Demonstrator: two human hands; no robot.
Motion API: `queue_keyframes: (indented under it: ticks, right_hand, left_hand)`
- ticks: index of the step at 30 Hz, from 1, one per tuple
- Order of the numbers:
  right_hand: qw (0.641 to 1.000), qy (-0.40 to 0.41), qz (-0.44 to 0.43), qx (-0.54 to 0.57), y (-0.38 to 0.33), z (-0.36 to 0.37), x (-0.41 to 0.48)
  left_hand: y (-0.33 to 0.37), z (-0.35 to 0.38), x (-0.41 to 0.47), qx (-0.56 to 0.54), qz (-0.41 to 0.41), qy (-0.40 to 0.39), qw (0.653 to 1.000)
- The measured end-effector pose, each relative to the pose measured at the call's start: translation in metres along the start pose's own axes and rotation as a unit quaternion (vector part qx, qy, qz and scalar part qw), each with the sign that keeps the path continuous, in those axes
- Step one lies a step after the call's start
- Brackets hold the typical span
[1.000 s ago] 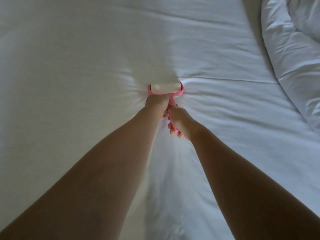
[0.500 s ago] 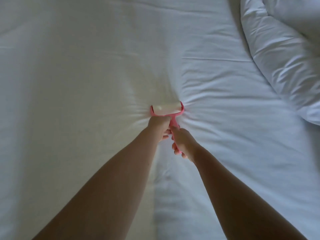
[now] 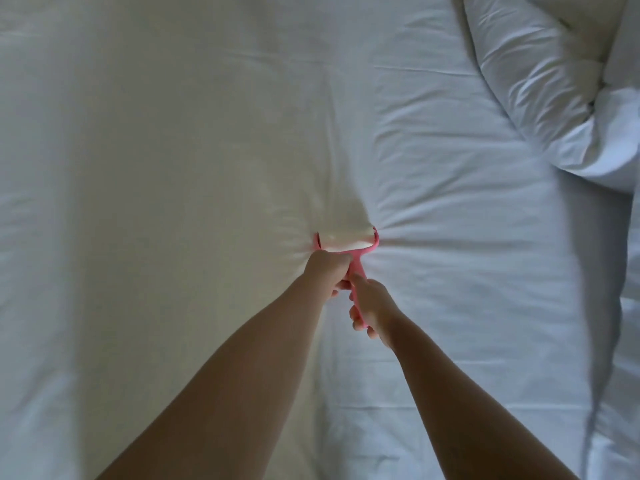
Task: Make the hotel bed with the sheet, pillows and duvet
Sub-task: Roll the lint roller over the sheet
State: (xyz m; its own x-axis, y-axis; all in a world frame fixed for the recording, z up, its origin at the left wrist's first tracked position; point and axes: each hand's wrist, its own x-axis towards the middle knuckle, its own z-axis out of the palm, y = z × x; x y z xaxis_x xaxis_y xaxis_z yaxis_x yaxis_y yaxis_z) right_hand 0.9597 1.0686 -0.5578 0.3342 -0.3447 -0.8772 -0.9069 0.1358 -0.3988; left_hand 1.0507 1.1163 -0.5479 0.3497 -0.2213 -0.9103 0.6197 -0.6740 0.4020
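A white sheet [image 3: 173,150] covers the bed and fills most of the view. A pink lint roller [image 3: 346,244] with a white roll is pressed into the sheet at the centre, and creases radiate from it. My left hand [image 3: 327,271] grips the top of the pink handle just below the roll. Lower on the same handle, my right hand [image 3: 369,306] wraps its fingers round it. A bunched white duvet [image 3: 540,81] lies at the upper right.
More white bedding [image 3: 623,375] runs down the right edge, with a shadowed fold between it and the sheet. Flat sheet stretches to the left and toward the top of the view.
The roller and both hands sit lower in the view than a second ago, drawn back toward me over the sheet. The duvet shows farther left.
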Motion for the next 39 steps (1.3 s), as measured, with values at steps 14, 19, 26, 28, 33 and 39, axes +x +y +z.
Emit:
queue_keyframes:
  ticks: [14, 19, 26, 28, 33, 39]
  right_hand:
    - [0.997, -0.011, 0.044, 0.063, 0.101, 0.025, -0.058]
    - [0.996, 0.000, 0.037, 0.077, 0.131, 0.034, -0.070]
    - [0.995, 0.004, 0.033, 0.090, 0.188, 0.056, -0.105]
    - [0.995, 0.001, 0.041, 0.096, 0.208, 0.064, -0.116]
    - [0.993, 0.000, 0.061, 0.102, 0.245, 0.074, -0.135]
    - [0.996, 0.002, 0.060, 0.071, 0.269, 0.075, -0.149]
  left_hand:
    - [-0.098, 0.027, -0.046, 0.049, 0.004, 0.000, 0.999]
    - [-0.128, 0.036, -0.058, 0.055, 0.018, 0.001, 0.998]
    - [-0.186, 0.048, -0.089, 0.064, 0.033, -0.026, 0.997]
    - [-0.207, 0.053, -0.097, 0.064, 0.019, -0.031, 0.997]
    - [-0.244, 0.066, -0.112, 0.062, 0.012, -0.043, 0.997]
    - [-0.271, 0.075, -0.124, 0.040, 0.006, -0.033, 0.999]
